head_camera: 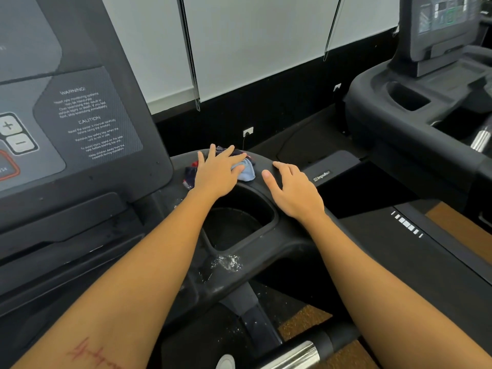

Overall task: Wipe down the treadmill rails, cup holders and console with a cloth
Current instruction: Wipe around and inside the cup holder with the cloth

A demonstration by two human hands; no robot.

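Note:
My left hand (217, 171) lies flat on a crumpled cloth (246, 170), blue with dark and red patches, pressing it onto the black tray surface behind the cup holder (237, 225). My right hand (292, 190) rests with straight fingers on the cup holder's right rim, holding nothing. The deep black cup holder opens between my two forearms. The console (74, 115), with its warning text and plus and minus buttons, stands at the left. White droplets or residue (226, 262) speckle the rim in front of the cup holder.
A chrome handrail grip (292, 355) shows at the bottom. A second treadmill (415, 107) with its own cup holder and console stands at the right. Window blinds and a black wall with sockets lie behind. Cork-coloured floor shows between the machines.

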